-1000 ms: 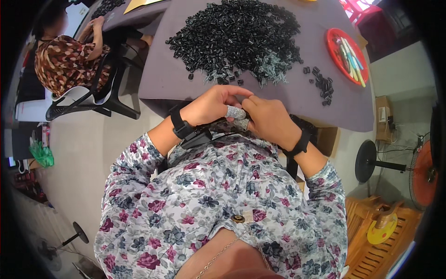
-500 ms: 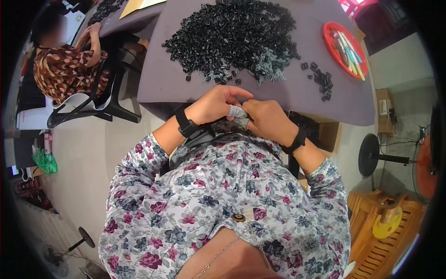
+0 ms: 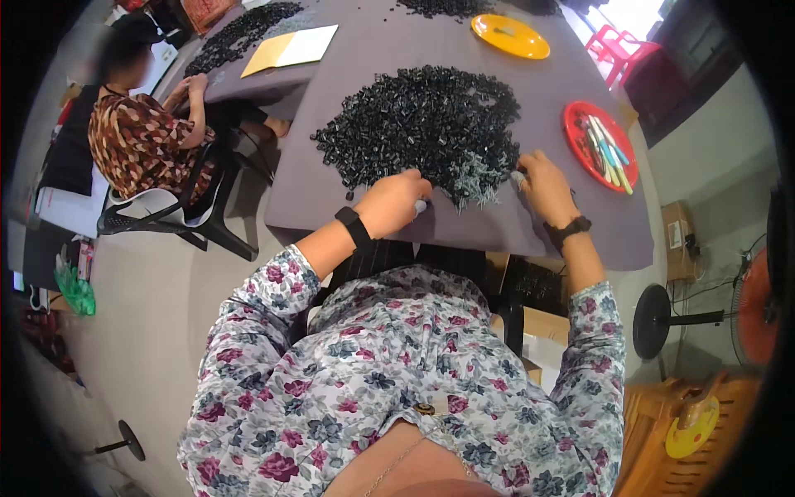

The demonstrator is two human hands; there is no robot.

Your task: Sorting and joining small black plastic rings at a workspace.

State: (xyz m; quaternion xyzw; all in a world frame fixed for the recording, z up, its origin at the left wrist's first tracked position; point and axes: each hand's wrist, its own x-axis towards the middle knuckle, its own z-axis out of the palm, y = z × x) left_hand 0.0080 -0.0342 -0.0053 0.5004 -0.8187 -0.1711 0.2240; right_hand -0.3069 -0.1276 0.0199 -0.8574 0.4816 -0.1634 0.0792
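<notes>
Your hands have parted; half a second ago they met in front of the near edge of the bench (image 3: 609, 236), fingertips together; now both are up over it and well apart. Your left hand (image 3: 391, 204) is at the near edge of the heap of black pieces (image 3: 414, 120), fingers curled down; your right hand (image 3: 546, 192) is just beside the grey pieces (image 3: 482, 178), which lie at the heap's near right corner. State of grip: fingers bent on both sides; cannot tell whether either hand pinches a piece, as the fingertips are too small or hidden. The small group of black pieces seen earlier to the right of the heap is now largely out of sight about your right hand; the red tray (image 3: 568, 132) sits beyond it. Judgement: handling has shifted from close fingertip work to the supply, one hand by each kind of piece.
</notes>
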